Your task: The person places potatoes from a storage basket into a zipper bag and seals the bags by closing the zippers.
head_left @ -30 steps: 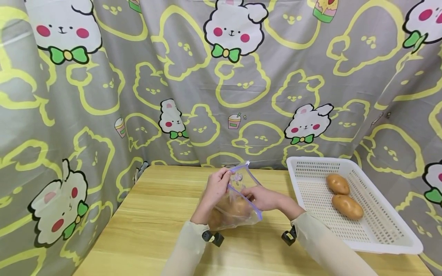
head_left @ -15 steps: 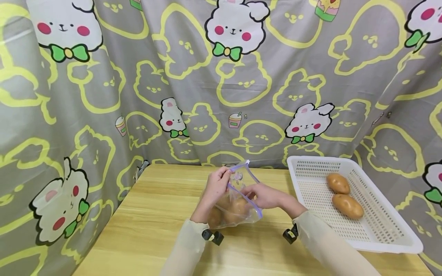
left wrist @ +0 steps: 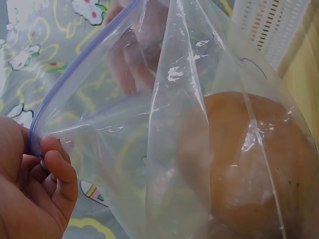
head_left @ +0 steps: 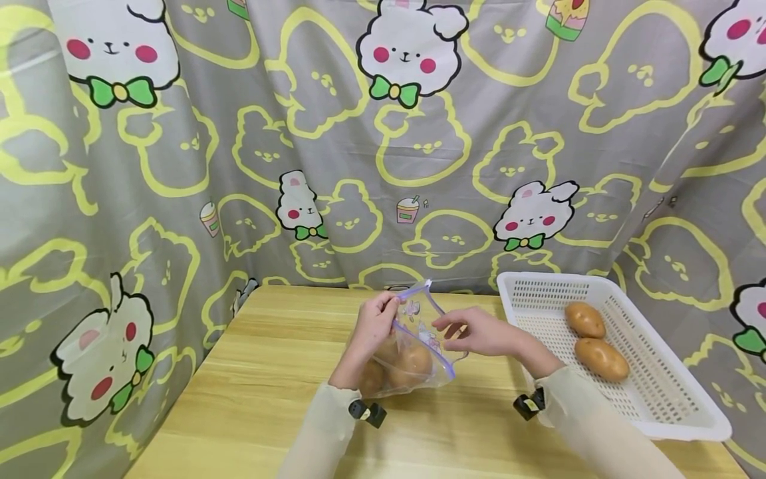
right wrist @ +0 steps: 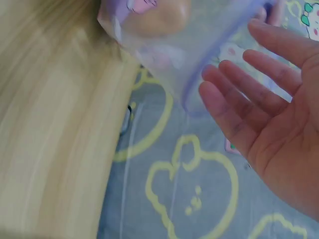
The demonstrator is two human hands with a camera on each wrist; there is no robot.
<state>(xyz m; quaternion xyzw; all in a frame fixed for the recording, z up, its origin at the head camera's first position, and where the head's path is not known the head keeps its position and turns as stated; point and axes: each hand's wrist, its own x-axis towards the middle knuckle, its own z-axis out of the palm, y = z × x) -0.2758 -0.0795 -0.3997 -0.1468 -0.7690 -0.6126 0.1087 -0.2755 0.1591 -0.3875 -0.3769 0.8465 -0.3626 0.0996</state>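
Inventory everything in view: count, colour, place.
Clear plastic zip bag: 1, purple-edged, mid-table
Rounded bagged potatoes: at least 2, brown, inside bag
Oval loose potatoes: 2, brown, in basket
Rectangular perforated plastic basket: 1, white, table's right
Wood-grain table: 1, pale yellow-brown, foreground
Cartoon-print cloth curtain: at least 1, grey, behind and beside table
Boxy wrist devices: 2, black, at wrists
Long sleeves: 2, cream, on forearms
Left hand: 1, bare, pinching bag's edge
Right hand: 1, bare, at bag's mouth

Pale cream sleeves (head_left: 323, 422) carry black wrist devices (head_left: 376, 415) (boxy and marked with pale yellow).
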